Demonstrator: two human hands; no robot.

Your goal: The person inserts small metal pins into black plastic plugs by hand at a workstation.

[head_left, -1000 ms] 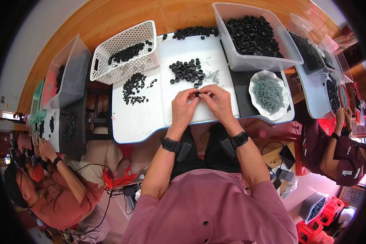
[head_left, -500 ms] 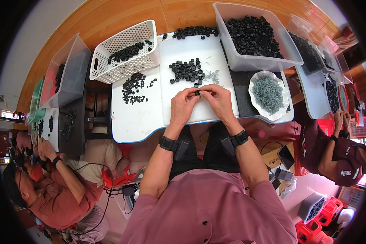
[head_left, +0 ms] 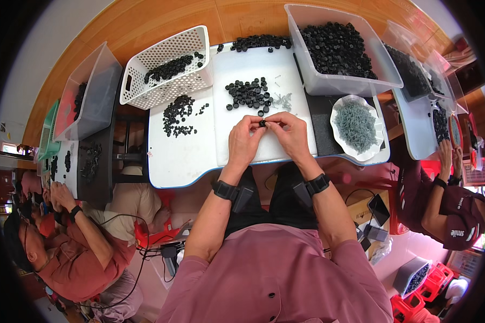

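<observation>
My left hand (head_left: 244, 139) and my right hand (head_left: 289, 134) meet over the near part of the white table (head_left: 188, 156). Between their fingertips they pinch a small round black cap (head_left: 262, 123). Whether a screw sits in it is too small to tell. Just beyond my fingers lies a loose pile of the same black caps (head_left: 248, 92). Beside that pile, to its right, several thin grey screws (head_left: 283, 102) are scattered. A white scalloped dish (head_left: 380, 129) heaped with grey-green screws (head_left: 355, 126) stands to the right of my right hand.
Smaller black pieces (head_left: 179, 114) lie on the table's left, below a white perforated basket (head_left: 167, 89). A clear bin (head_left: 350, 84) of black caps stands at the back right. Co-workers sit on both sides, one in a red shirt (head_left: 86, 242) at left.
My hands stay together on the black cap with only slight finger movement. The whole view has shifted very slightly. At the right, a co-worker's hands have moved a little.
</observation>
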